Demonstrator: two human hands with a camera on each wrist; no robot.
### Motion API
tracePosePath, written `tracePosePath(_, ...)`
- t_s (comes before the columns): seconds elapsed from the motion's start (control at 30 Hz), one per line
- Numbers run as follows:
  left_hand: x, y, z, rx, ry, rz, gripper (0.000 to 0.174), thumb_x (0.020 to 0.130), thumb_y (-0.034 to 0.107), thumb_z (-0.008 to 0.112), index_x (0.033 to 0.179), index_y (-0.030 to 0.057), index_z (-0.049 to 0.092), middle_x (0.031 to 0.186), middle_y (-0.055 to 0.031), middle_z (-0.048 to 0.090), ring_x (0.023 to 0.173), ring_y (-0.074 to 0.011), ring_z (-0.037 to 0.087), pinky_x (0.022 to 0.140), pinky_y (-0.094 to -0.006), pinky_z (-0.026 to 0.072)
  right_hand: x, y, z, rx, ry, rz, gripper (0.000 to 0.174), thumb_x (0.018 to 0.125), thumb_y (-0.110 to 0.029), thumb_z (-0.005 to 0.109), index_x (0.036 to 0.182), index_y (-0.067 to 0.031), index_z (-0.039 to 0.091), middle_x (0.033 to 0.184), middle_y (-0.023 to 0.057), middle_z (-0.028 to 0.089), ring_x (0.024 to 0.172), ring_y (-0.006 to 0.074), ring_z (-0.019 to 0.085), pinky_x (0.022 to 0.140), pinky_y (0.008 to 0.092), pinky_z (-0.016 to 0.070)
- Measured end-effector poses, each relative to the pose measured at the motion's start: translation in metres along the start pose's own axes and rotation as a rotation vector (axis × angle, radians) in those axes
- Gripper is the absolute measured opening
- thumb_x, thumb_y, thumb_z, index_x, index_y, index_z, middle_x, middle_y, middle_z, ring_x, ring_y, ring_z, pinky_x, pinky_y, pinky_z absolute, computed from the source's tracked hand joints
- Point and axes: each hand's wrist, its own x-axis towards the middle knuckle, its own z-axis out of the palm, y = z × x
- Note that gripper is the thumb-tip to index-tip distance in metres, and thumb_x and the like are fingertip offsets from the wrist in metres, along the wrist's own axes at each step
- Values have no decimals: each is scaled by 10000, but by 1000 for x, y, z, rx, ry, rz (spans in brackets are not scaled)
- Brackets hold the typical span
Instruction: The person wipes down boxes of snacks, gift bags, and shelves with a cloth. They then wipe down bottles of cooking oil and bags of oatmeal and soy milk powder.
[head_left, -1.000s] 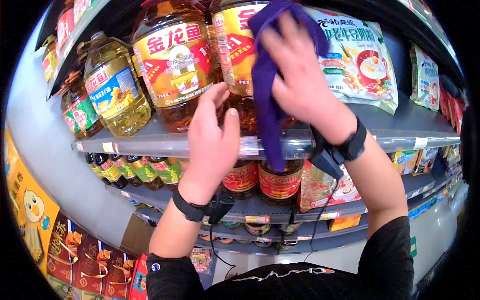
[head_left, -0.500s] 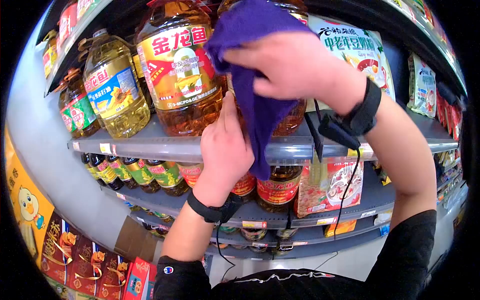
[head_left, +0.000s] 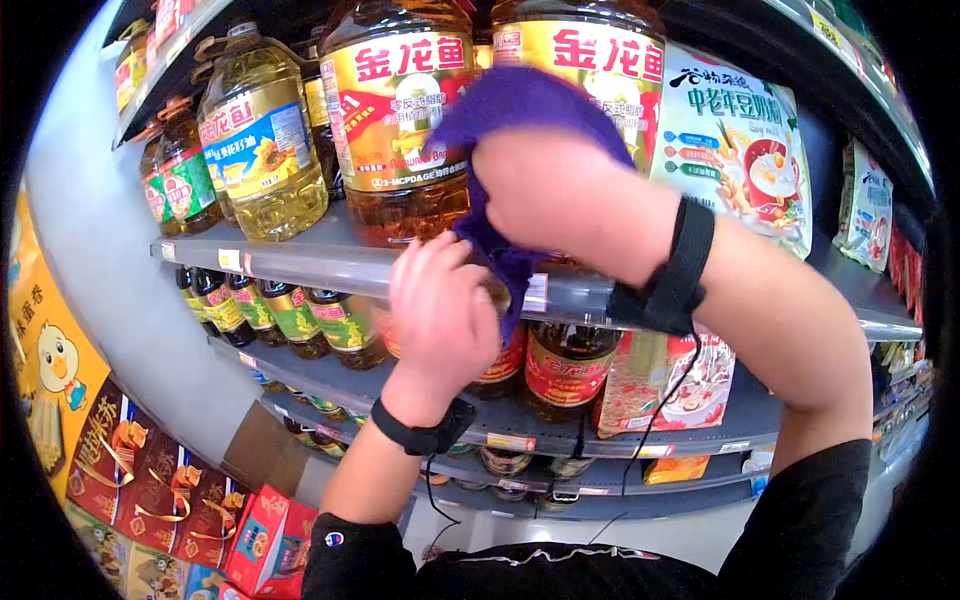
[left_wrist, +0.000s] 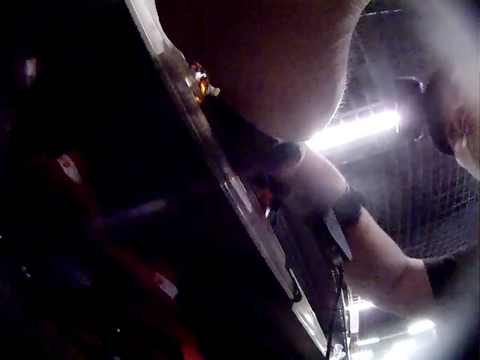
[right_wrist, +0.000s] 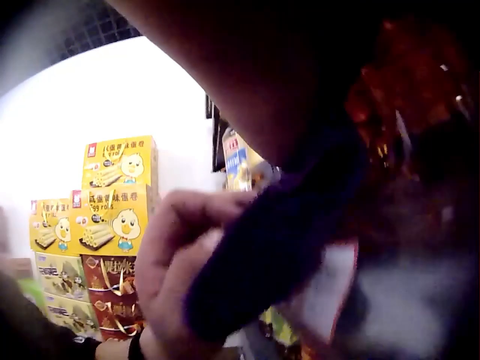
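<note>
The right hand (head_left: pixel 560 195) grips a bunched purple cloth (head_left: pixel 545 100) in front of the lower part of a large oil bottle (head_left: pixel 590 50). Beside it, the left hand (head_left: pixel 445 310) is at the shelf's front edge, its fingers bent at the cloth's hanging end. In the right wrist view the left hand (right_wrist: pixel 176 262) has curved fingers and thumb against the dark cloth (right_wrist: pixel 262 255). Another large oil bottle (head_left: pixel 400 110) stands just left of the cloth. The left wrist view is dark and shows mostly an arm and the shelf edge; fingertips are hidden there.
A white soy milk bag (head_left: pixel 740 150) stands right of the bottles, a yellow oil bottle (head_left: pixel 260 140) to the left. The shelf's clear front strip (head_left: pixel 310 262) runs below the hands. Smaller bottles (head_left: pixel 570 365) fill the shelf beneath. Cables hang from the wrist straps.
The right hand and cloth have come down from the bottle's upper part to its lower part. The left hand's fingers have bent in at the cloth's end. The view has shifted slightly.
</note>
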Motion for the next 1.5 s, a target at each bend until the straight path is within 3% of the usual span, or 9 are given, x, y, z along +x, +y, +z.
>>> tracePosePath(0.23, -14, -90, -34, 178, 218, -347, 213, 855, 47, 552, 1056, -18, 567, 1143, -199, 603, 1092, -369, 572, 990, -430, 434, -8, -6, 18, -184, -88, -303, 191, 806, -190, 626, 755, -77, 771, 846, 101, 703, 873, 261, 666, 776, 370, 523)
tracePosePath(0.4, -31, -158, -40, 255, 6, -356, 167, 936, 135, 501, 887, 33, 625, 835, -183, 607, 866, -391, 568, 859, -476, 433, 28, 15, -16, -391, 111, -49, 202, 774, -232, 650, 752, -69, 768, 735, 128, 699, 736, 295, 677, 700, 420, 541)
tracePosePath(0.47, -32, -162, -41, 298, -57, -287, 213, 948, 158, 494, 833, 41, 630, 780, -176, 595, 820, -391, 556, 816, -481, 425, 41, 34, -39, -504, -47, -304, 100, 736, -152, 688, 745, -95, 770, 744, 100, 704, 753, 284, 675, 692, 404, 532)
tracePosePath(0.67, -30, -159, -40, 274, -39, -302, 267, 953, 187, 488, 772, 36, 612, 766, -164, 586, 791, -371, 540, 769, -466, 405, 68, 11, -99, -663, -465, 75, 212, 801, -339, 750, 975, -233, 809, 922, 24, 760, 833, 232, 717, 657, 434, 524)
tracePosePath(0.73, -32, -159, -40, 266, -27, -303, 269, 953, 188, 488, 772, 32, 612, 766, -166, 585, 794, -369, 538, 774, -469, 403, 67, 10, -112, -630, -673, 65, 439, 841, -291, 680, 1234, -96, 702, 1187, 167, 691, 1125, 328, 651, 880, 474, 524)
tracePosePath(0.8, -33, -160, -40, 268, -33, -304, 267, 953, 185, 487, 775, 31, 612, 765, -165, 584, 796, -370, 538, 777, -469, 403, 41, 36, -50, -636, 96, -142, 144, 808, -194, 667, 865, -142, 789, 857, 76, 742, 814, 286, 709, 719, 369, 538)
tracePosePath(1.0, -36, -161, -38, 332, -38, -285, 274, 961, 181, 468, 774, 32, 603, 773, -165, 576, 802, -374, 533, 779, -472, 399, 16, 4, -15, -386, -113, -156, 121, 782, -135, 660, 764, -102, 776, 734, 64, 697, 786, 246, 678, 709, 347, 509)
tracePosePath(1.37, -33, -155, -39, 306, -10, -280, 272, 973, 154, 448, 783, 8, 578, 777, -168, 553, 790, -374, 516, 763, -470, 389, -76, 39, 7, -8, 502, -59, 627, 802, -245, 670, 1385, -52, 545, 1423, 233, 497, 1316, 372, 494, 1113, 418, 367)
tracePosePath(1.5, -32, -155, -40, 299, -65, -288, 271, 979, 160, 449, 796, 5, 575, 790, -169, 558, 812, -381, 517, 770, -473, 390, -61, 34, 30, 198, 850, 97, 693, 803, -197, 625, 1432, 27, 440, 1401, 250, 512, 1323, 398, 473, 1121, 434, 365)
